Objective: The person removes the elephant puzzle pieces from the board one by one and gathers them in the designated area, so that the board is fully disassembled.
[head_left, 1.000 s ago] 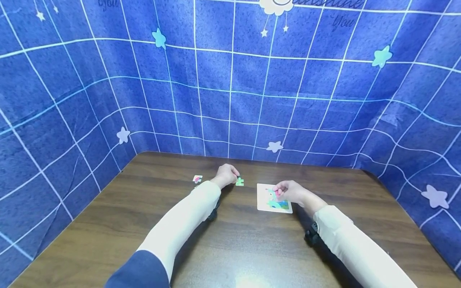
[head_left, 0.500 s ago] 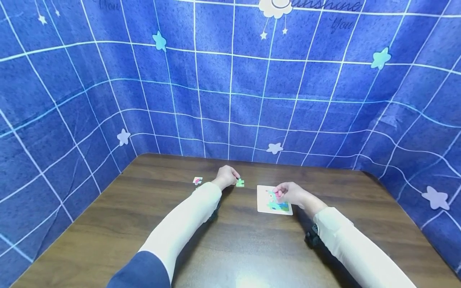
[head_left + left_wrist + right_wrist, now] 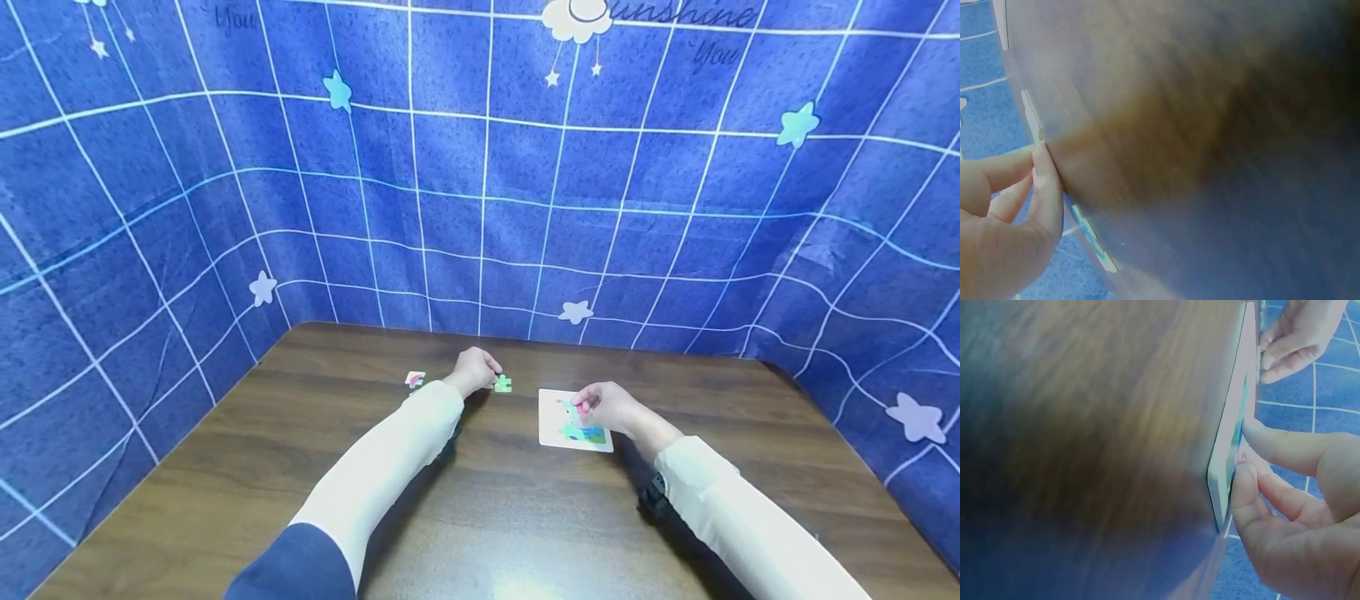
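Evidently closed to a pinch, the right hand (image 3: 613, 407) grips a pink piece (image 3: 582, 409) over the puzzle board (image 3: 550, 425), right of centre, probably by fingertips so it can be lined up precisely. Near mid-frame, the left hand (image 3: 474, 370) pinches the edge of a green piece (image 3: 504, 384), likely to keep it ready. Farther left, a red-and-white piece (image 3: 415, 379) lies on the table (image 3: 480, 517), within easy reach.

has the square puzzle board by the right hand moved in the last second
No, the puzzle board looks unmoved: in the head view, it sits the same way below the pale star throughout.
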{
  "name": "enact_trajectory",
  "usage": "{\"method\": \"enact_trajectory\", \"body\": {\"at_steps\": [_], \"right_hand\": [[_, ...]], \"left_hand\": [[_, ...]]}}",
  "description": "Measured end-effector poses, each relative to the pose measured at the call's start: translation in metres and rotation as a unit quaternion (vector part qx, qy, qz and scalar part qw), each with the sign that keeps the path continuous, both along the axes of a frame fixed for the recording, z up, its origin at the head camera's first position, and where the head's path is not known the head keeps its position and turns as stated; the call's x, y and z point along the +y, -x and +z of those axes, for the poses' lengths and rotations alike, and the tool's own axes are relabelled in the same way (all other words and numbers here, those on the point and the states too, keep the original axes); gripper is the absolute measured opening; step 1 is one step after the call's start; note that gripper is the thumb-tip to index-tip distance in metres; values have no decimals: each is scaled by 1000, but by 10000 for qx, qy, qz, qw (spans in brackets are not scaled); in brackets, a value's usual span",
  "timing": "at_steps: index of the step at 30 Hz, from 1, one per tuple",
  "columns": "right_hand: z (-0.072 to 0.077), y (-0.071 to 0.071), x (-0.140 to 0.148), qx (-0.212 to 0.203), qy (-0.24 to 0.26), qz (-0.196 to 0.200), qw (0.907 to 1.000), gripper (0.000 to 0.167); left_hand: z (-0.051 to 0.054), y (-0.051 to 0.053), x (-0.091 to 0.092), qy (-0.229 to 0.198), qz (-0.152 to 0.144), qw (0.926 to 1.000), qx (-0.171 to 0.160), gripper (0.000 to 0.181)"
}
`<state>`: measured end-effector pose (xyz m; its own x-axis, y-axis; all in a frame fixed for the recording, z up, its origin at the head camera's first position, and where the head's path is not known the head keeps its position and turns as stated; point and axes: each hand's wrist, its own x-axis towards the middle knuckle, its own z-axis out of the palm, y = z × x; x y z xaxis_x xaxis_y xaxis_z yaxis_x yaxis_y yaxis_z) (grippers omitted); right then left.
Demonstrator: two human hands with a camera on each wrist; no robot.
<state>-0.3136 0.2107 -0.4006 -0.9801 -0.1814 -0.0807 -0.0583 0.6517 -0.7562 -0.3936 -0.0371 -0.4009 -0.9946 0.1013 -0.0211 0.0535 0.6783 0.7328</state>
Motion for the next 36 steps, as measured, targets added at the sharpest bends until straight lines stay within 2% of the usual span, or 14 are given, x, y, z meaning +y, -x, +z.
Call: {"method": "enact_trajectory", "body": {"at_steps": [5,11,15,19,21,24,28,32,36], "right_hand": [[0,0,1,238,-283,-291,9989,32],[-2,1,3,234,-472,-588,9969,39],[-3,0,4,164,-468,-713,9962,41],[-4,0,5,-16,-275,-823,9962,42],[-5,0,6,-72,-212,-845,9962,43],[-5,-1,7,-92,-117,-840,9964,44],[-5,-1,8,-118,-4,-844,9964,43],[-6,0,7,-193,28,-890,9958,43],[-6,2,7,-254,32,-846,9961,44]], "left_hand": [[0,-1,1,-368,68,9992,-142,12],[1,-3,2,-462,37,9988,-174,13],[5,-5,2,-271,71,9996,11,12],[14,-8,3,-57,20,9995,318,14],[18,-10,5,-38,-51,9991,425,15],[22,-14,11,-202,-174,9988,400,18],[24,-23,23,-883,-330,9955,26,19],[25,-37,39,-1516,-538,9860,-447,21],[24,-49,54,-1677,-660,9805,-784,19]]}}
